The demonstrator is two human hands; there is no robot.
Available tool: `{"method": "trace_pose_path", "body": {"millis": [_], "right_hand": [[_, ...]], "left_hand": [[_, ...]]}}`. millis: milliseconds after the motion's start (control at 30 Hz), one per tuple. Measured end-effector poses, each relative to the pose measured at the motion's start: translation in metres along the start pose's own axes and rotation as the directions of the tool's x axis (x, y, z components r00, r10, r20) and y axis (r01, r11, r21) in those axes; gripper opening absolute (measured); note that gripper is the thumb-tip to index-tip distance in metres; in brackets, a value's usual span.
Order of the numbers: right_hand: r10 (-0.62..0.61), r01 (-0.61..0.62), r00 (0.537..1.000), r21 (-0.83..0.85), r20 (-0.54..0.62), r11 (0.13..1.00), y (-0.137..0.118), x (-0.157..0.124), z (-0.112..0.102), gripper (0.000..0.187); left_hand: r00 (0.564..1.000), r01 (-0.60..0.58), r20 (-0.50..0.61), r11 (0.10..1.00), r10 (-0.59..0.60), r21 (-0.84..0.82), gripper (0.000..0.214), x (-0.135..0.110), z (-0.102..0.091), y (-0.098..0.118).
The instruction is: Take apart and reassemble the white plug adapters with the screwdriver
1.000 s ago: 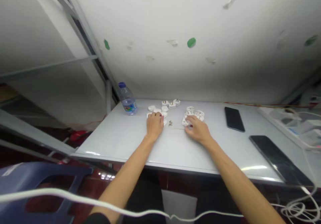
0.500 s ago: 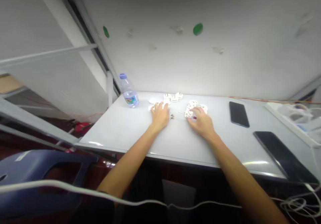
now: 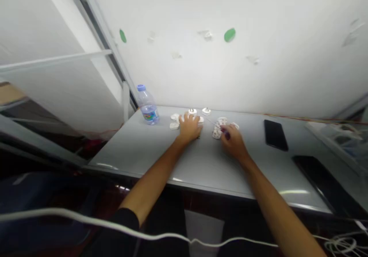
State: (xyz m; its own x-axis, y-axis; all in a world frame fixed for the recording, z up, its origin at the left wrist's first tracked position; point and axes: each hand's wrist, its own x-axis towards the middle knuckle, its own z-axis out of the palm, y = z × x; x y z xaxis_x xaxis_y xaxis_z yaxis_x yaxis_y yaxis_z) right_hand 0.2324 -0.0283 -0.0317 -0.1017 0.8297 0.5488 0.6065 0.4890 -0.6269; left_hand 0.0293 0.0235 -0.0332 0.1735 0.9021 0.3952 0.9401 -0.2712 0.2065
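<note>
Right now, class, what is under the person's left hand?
White plastic plug parts show around the left hand; whatever lies beneath its palm is covered.

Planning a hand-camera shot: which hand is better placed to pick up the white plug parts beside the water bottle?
Probably the left hand: it sits right beside those white plug parts, while the right hand is farther off, holding a small screwdriver at the other plug pile.

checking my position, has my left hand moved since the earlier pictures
Yes, the left hand has moved right, away from the water bottle.
</note>
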Motion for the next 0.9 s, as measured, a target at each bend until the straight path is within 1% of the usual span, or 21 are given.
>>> {"method": "trace_pose_path", "body": {"millis": [100,167,233,300,333,400,433,467,500,567,633,700,767,900], "right_hand": [[0.063,-0.058,0.997,0.112,-0.044,0.992,0.000,0.002,-0.001,0.030],[0.141,-0.125,0.987,0.184,-0.076,0.975,-0.001,0.002,-0.002,0.030],[0.238,-0.201,0.965,0.275,-0.108,0.940,-0.005,0.003,-0.004,0.031],[0.313,-0.252,0.942,0.358,-0.125,0.899,-0.010,0.004,-0.005,0.031],[0.336,-0.264,0.933,0.388,-0.129,0.883,-0.012,0.004,-0.006,0.031],[0.333,-0.252,0.933,0.410,-0.139,0.876,-0.016,0.004,-0.007,0.033],[0.324,-0.242,0.936,0.411,-0.141,0.879,-0.017,0.004,-0.008,0.035],[0.310,-0.232,0.940,0.403,-0.139,0.885,-0.017,0.004,-0.008,0.036],[0.294,-0.222,0.946,0.388,-0.135,0.895,-0.017,0.004,-0.009,0.037],[0.264,-0.206,0.957,0.355,-0.124,0.912,-0.017,0.004,-0.009,0.038],[0.246,-0.197,0.963,0.342,-0.107,0.919,-0.015,0.004,-0.009,0.039],[0.242,-0.196,0.967,0.361,-0.085,0.912,-0.014,0.004,-0.008,0.039],[0.245,-0.202,0.968,0.393,-0.062,0.897,-0.014,0.005,-0.007,0.038],[0.244,-0.209,0.969,0.417,-0.033,0.884,-0.014,0.005,-0.004,0.039]], "left_hand": [[1.000,-0.029,0.008,0.993,0.030,-0.111,0.017,-0.002,-0.004,-0.004],[1.000,-0.018,0.018,0.980,0.022,-0.200,0.012,0.000,-0.006,-0.007],[1.000,0.012,0.025,0.950,-0.004,-0.312,0.016,0.001,-0.009,-0.009],[0.999,0.028,0.030,0.895,-0.016,-0.445,0.023,-0.001,-0.012,-0.012],[0.999,0.026,0.032,0.863,-0.012,-0.505,0.028,-0.003,-0.014,-0.012],[0.999,0.026,0.033,0.801,-0.008,-0.598,0.038,-0.011,-0.017,-0.014],[0.999,0.038,0.050,0.759,-0.007,-0.650,0.042,-0.015,-0.019,-0.015],[0.997,0.064,0.081,0.696,-0.009,-0.716,0.043,-0.019,-0.019,-0.015],[0.992,0.104,0.125,0.612,-0.009,-0.784,0.044,-0.022,-0.020,-0.016],[0.975,0.204,0.221,0.416,-0.007,-0.886,0.046,-0.026,-0.020,-0.018],[0.956,0.286,0.292,0.225,-0.008,-0.932,0.048,-0.027,-0.021,-0.019],[0.945,0.326,0.327,0.095,-0.005,-0.940,0.050,-0.027,-0.025,-0.019],[0.936,0.352,0.353,0.031,0.018,-0.935,0.054,-0.030,-0.029,-0.019],[0.908,0.419,0.418,-0.034,0.034,-0.907,0.065,-0.036,-0.033,-0.022]]}}
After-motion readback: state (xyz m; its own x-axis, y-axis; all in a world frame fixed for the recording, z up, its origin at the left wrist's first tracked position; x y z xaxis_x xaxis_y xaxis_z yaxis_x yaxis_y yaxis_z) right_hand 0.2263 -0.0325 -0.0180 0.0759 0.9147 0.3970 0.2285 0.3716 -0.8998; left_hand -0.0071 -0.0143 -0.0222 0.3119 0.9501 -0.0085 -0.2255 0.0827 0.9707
